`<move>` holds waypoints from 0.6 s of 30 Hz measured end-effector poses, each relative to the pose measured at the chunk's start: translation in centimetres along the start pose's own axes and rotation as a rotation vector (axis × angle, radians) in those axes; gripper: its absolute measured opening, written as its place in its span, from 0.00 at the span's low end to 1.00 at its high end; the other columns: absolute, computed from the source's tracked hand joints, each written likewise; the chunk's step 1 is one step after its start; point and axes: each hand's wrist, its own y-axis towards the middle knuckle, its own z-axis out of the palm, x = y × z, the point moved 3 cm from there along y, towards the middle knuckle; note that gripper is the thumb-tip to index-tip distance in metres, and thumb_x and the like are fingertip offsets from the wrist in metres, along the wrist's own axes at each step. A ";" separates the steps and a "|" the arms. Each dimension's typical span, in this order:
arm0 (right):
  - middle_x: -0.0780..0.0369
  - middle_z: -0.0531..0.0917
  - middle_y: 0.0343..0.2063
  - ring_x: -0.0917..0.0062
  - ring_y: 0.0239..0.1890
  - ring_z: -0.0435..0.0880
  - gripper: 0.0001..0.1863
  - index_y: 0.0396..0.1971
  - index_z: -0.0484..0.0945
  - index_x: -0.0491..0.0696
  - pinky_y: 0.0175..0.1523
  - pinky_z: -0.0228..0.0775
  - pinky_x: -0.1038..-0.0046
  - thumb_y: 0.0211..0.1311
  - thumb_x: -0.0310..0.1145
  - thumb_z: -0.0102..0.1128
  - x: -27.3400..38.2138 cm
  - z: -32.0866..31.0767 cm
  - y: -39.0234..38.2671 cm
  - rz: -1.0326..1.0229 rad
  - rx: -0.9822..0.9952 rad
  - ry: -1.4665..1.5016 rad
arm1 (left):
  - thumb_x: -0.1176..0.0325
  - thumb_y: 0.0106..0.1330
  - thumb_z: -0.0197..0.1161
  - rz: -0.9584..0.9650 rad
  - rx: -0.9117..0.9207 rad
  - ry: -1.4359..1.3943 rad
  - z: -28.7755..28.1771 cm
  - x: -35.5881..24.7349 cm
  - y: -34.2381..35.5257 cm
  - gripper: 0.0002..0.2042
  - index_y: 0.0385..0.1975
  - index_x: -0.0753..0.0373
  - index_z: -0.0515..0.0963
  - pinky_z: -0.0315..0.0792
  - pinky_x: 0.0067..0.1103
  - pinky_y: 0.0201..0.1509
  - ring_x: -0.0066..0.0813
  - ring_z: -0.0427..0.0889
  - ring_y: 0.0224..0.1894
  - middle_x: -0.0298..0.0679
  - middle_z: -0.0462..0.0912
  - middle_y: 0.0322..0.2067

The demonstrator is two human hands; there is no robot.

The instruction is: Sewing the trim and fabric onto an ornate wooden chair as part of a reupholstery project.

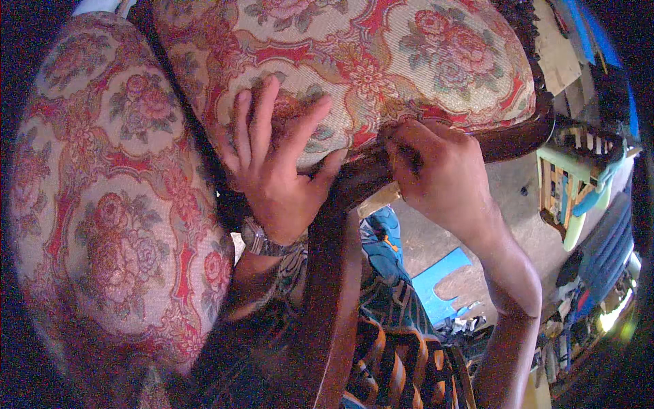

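Note:
A chair seat covered in floral fabric (371, 78), cream and red with rose bouquets, fills the upper middle. My left hand (283, 163) lies on its near side, fingers spread, thumb close to the dark wooden frame (381, 167). A watch (257, 238) circles my left wrist. At the seam where the fabric meets the wood, my right hand (436, 167) is closed in a pinch. Its fingertips press at the fabric's lower edge, and whatever they hold is hidden from view.
A padded piece in matching floral fabric (122, 232) stands at the left, beyond a dark gap. The chair's wooden arm (334, 300) runs down towards me. On the floor (507, 191) at right are a pale green slatted piece (562, 187) and a blue sheet (443, 279).

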 end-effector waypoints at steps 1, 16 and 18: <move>0.56 0.77 0.22 0.61 0.25 0.78 0.03 0.25 0.74 0.44 0.28 0.70 0.65 0.50 0.25 0.59 0.0 -0.1 -0.1 -0.024 -0.039 0.019 | 0.54 0.45 0.69 -0.009 -0.006 -0.009 0.0 0.1 0.0 0.24 0.47 0.40 0.78 0.49 0.49 0.62 0.50 0.62 0.60 0.39 0.66 0.59; 0.58 0.80 0.25 0.65 0.28 0.80 0.05 0.29 0.76 0.44 0.32 0.72 0.68 0.51 0.25 0.61 -0.3 0.5 -1.7 -0.025 -0.152 -0.044 | 0.58 0.43 0.70 -0.034 -0.017 -0.002 0.1 -0.3 -0.2 0.26 0.48 0.40 0.77 0.52 0.44 0.61 0.49 0.60 0.61 0.37 0.65 0.60; 0.58 0.80 0.25 0.64 0.28 0.80 0.06 0.30 0.76 0.44 0.32 0.72 0.68 0.51 0.25 0.61 -0.2 0.4 -1.8 -0.010 -0.191 -0.011 | 0.58 0.43 0.70 -0.039 -0.020 -0.051 0.1 -0.3 -0.2 0.26 0.48 0.40 0.77 0.52 0.44 0.61 0.49 0.60 0.62 0.37 0.65 0.60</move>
